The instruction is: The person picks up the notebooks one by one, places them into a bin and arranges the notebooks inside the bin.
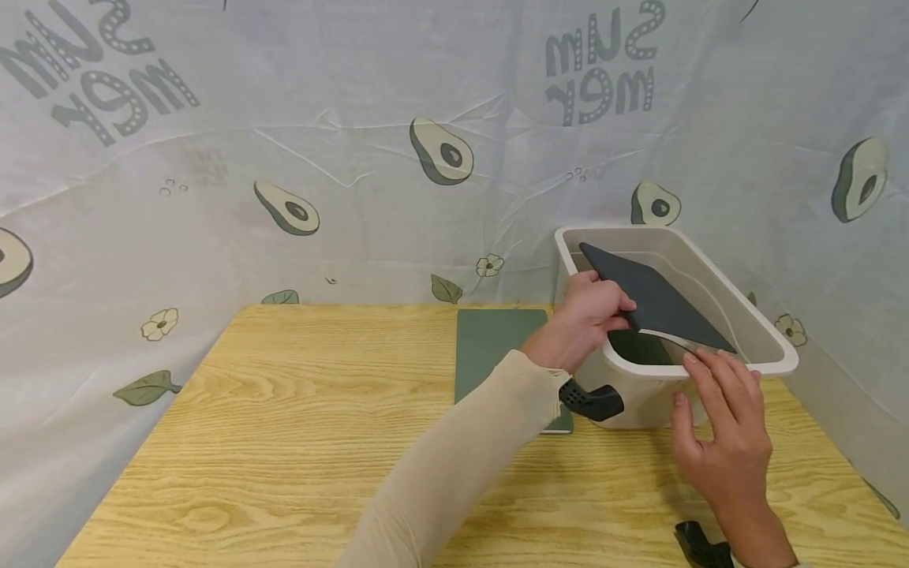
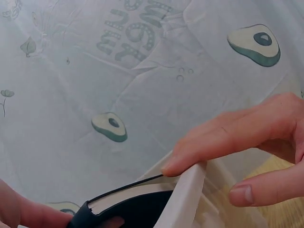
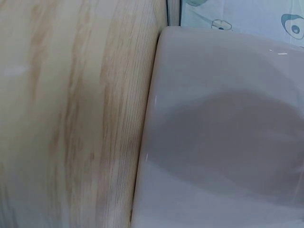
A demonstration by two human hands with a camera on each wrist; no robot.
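A dark navy hardcover book (image 1: 660, 296) tilts across the mouth of a pale plastic bin (image 1: 770, 343). My left hand (image 1: 592, 308) grips the book's near left corner, thumb on top. In the left wrist view, the page edges of the book (image 2: 137, 195) show between its covers. My right hand (image 1: 731, 434) is at the bin's near rim, fingers extended, with its fingertips at the book's near right corner. Inside the bin, below the book, a dark green surface (image 1: 635, 347) shows partly; its kind is hidden. The right wrist view shows the bin's outer wall (image 3: 223, 133) but no hand.
A green hardcover book (image 1: 490, 339) lies on the wooden table (image 1: 298, 442), left of the bin and partly under my left forearm. Behind the table hangs a pale curtain (image 1: 355, 95) printed with avocados. The bin stands near the table's right side.
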